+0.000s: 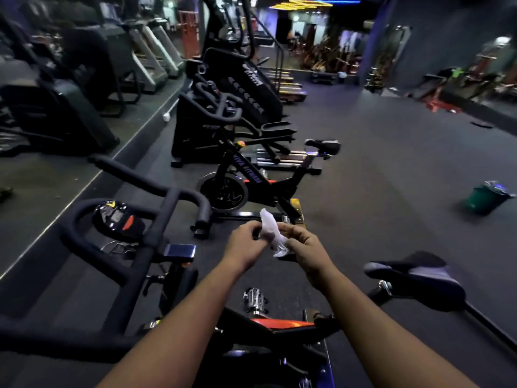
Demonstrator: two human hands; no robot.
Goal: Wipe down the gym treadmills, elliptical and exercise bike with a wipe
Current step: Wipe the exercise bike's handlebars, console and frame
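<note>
Wipe [270, 232]: white, crumpled, light, limp; likely damp. Pinched between left hand [246, 242] and right hand [303, 245] above exercise bike [156, 247]. Best bunched into palm.

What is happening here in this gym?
A person stands over an exercise bike and holds a white wipe in both hands, in front of the body. The left hand and the right hand each pinch it, as if folding or opening it. The wipe touches no machine at this moment. A second bike stands just ahead, and a green bin is on the floor to the right.
</note>
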